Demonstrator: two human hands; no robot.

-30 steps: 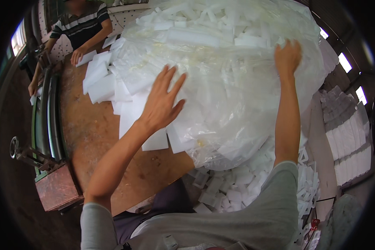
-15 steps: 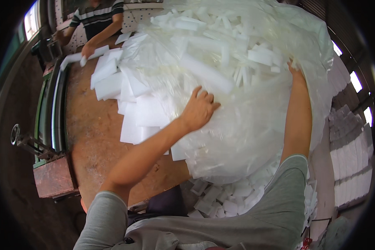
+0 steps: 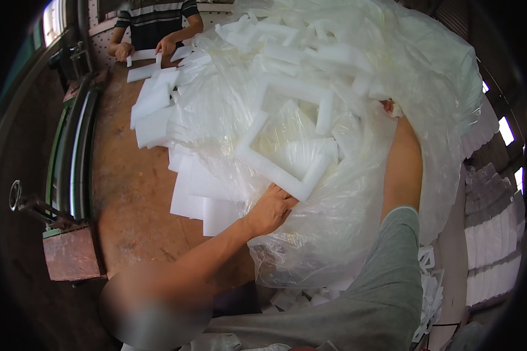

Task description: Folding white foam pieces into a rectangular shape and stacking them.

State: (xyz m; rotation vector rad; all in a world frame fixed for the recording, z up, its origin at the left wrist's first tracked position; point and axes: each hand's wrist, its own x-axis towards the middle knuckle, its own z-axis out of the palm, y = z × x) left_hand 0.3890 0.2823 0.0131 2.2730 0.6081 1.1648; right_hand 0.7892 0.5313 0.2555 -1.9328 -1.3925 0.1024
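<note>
A huge clear plastic bag point(image 3: 328, 245) bulges over the table, filled with white foam pieces. My left hand point(image 3: 270, 210) is at its near left side, fingers curled against the lower corner of a U-shaped foam piece point(image 3: 257, 155). The fingertips are partly hidden, so whether they grip foam or plastic is unclear. Farther off to the right, my right hand point(image 3: 391, 109) is closed on the bag's plastic, which covers part of the fingers. Flat white foam sheets point(image 3: 196, 187) lie in an overlapping pile along the bag's left side.
Across the brown table point(image 3: 129, 205), another person point(image 3: 158, 29) holds a foam piece point(image 3: 144, 54) in both hands. A machine with metal rollers point(image 3: 79, 152) and a handwheel point(image 3: 16, 195) runs along the left edge. Foam scraps point(image 3: 287, 301) lie below the bag; white stacks point(image 3: 492, 245) stand at right.
My left hand has moved nearer to me and closed by the foam corner. My right hand came slightly nearer and left. The U-shaped foam now shows on top; the other person's hands came together.
</note>
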